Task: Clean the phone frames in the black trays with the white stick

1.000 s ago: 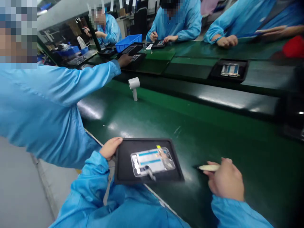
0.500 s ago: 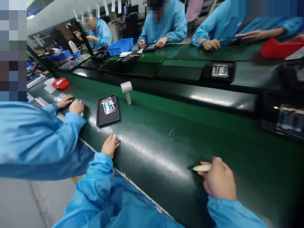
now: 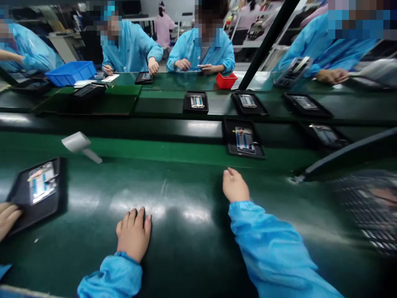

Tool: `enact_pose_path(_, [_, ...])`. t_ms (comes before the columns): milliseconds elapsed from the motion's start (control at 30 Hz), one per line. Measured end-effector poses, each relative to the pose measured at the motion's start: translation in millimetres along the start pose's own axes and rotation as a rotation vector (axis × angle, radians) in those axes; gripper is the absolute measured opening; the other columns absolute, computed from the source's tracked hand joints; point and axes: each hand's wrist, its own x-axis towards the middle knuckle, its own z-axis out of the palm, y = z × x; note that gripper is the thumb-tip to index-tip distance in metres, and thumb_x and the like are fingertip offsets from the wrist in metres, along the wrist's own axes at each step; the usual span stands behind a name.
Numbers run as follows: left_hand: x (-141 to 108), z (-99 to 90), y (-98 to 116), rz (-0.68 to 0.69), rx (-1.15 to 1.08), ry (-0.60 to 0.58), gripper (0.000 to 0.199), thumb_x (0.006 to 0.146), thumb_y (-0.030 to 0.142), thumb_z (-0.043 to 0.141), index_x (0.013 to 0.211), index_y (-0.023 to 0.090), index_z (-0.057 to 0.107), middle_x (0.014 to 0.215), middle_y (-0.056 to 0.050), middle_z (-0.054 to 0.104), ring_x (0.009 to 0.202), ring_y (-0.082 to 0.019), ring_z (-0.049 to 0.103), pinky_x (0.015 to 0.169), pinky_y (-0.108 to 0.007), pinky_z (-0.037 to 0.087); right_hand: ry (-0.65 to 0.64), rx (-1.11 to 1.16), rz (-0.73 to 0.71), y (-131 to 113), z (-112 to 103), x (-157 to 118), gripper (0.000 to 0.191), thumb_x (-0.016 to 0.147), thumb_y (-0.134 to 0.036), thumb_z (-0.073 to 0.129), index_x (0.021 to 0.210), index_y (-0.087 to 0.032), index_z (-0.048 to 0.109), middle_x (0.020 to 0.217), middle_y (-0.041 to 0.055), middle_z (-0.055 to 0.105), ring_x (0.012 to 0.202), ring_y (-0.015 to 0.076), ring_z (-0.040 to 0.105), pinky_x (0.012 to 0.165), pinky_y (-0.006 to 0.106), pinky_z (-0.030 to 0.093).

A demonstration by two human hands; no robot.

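My left hand lies palm down on the green tabletop, its fingers stretched out and nothing in it. My right hand is reached forward over the bench with its fingers curled closed; whatever they hold, if anything, is hidden. Just beyond it, a black tray on the conveyor strip carries an opened phone-like device with blue strips. My right hand appears apart from that tray. At far left, a co-worker's hand touches another black tray holding a similar device.
A white handheld-scanner-shaped object stands left of centre. More trays with devices sit across the strip. A blue bin and red bin stand at the far side. Blurred dark mesh and a grey curved arm are at right.
My view has swung right. My right hand has reached forward, and the pale pointed tool it held is out of sight. My left hand now lies flat. The co-worker's hand has reached the left tray.
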Motion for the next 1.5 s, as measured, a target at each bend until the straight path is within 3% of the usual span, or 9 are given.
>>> enact_pose_path(233, [1.4,3.1,0.6,0.056,0.124,0.126,0.04,0.082,0.037,0.035,0.101,0.016,0.063,0.104,-0.013,0.061,0.101,-0.028,0.05,0.083,-0.04,0.034,0.142,-0.476,0.074,4.1,-13.1,70.5,0.049,0.084,-0.042,0.029,0.126,-0.02,0.042,0.128,0.0167,0.04,0.102,0.038,0.043,0.075,0.048,0.039])
enact_pose_path(367, [-0.1,2.0,-1.3,0.072,0.133,0.151,0.041,0.082,0.037,0.033,0.099,0.015,0.063,0.102,-0.014,0.061,0.101,-0.028,0.05,0.083,-0.04,0.034,0.006,-0.537,0.061,-2.3,-7.7,95.4,0.047,0.084,-0.045,0.028,0.125,-0.027,0.042,0.135,0.0144,0.028,0.102,0.0368,0.042,0.073,0.047,0.038])
enact_pose_path(500, [0.9,2.4,-1.5,0.064,0.122,0.141,0.04,0.081,0.037,0.034,0.099,0.015,0.063,0.102,-0.014,0.061,0.1,-0.028,0.05,0.083,-0.041,0.035,-0.107,-0.592,-0.056,-12.6,-9.6,94.9,0.043,0.087,-0.04,0.024,0.117,-0.024,0.049,0.127,0.016,0.037,0.095,0.0331,0.047,0.068,0.043,0.04])
enact_pose_path(667, [3.5,4.0,2.3,-0.016,0.062,0.03,0.038,0.08,0.036,0.04,0.105,0.018,0.061,0.108,-0.013,0.059,0.104,-0.03,0.048,0.086,-0.043,0.033,-0.043,-0.718,-0.306,-36.9,-19.8,62.7,0.04,0.088,-0.034,0.023,0.107,-0.018,0.055,0.102,0.0173,0.052,0.081,0.0285,0.053,0.059,0.037,0.042])
enact_pose_path(833, [8.5,3.5,4.7,-0.057,-0.024,-0.016,0.036,0.081,0.035,0.042,0.11,0.021,0.057,0.113,-0.011,0.057,0.107,-0.028,0.047,0.088,-0.043,0.033,-0.133,-0.801,-0.529,-53.5,-21.8,14.2,0.034,0.088,-0.029,0.028,0.101,-0.016,0.056,0.093,0.0166,0.056,0.08,0.0275,0.056,0.058,0.034,0.043])
enact_pose_path(1000, [4.9,-0.7,3.2,-0.043,-0.154,-0.029,0.033,0.083,0.032,0.04,0.105,0.019,0.06,0.112,-0.01,0.058,0.109,-0.028,0.047,0.09,-0.043,0.035,-0.39,-0.807,-0.795,-45.9,0.5,-65.7,0.027,0.086,-0.02,0.035,0.089,-0.012,0.06,0.086,0.0173,0.058,0.078,0.0256,0.058,0.06,0.033,0.044])
enact_pose_path(1233, [-41.5,10.9,-7.0,0.153,-0.448,0.034,0.039,0.084,0.031,0.03,0.104,0.016,0.059,0.102,-0.009,0.064,0.1,-0.021,0.055,0.088,-0.038,0.042,-0.785,-0.498,-0.967,-51.6,39.9,-184.5,0.03,0.082,-0.021,0.035,0.082,-0.018,0.064,0.078,0.0083,0.066,0.071,0.0203,0.062,0.062,0.028,0.045])
enact_pose_path(1333, [-59.8,12.7,-15.1,-0.018,-0.44,0.049,0.041,0.085,0.032,0.028,0.106,0.014,0.058,0.104,-0.01,0.062,0.099,-0.021,0.056,0.089,-0.038,0.042,-0.835,-0.413,-0.984,-59.2,43.5,-192.7,0.033,0.084,-0.023,0.032,0.089,-0.018,0.064,0.081,0.0066,0.067,0.076,0.0197,0.061,0.065,0.027,0.044])
enact_pose_path(1500, [-82.7,4.0,-4.8,-0.078,-0.359,-0.08,0.045,0.079,0.039,0.042,0.115,0.013,0.052,0.116,-0.011,0.056,0.113,-0.029,0.044,0.099,-0.049,0.027,-0.643,-0.514,-0.99,-46.7,22.3,-151.3,0.041,0.079,-0.039,0.046,0.116,-0.022,0.053,0.118,0.0117,0.052,0.096,0.0255,0.054,0.08,0.034,0.04])
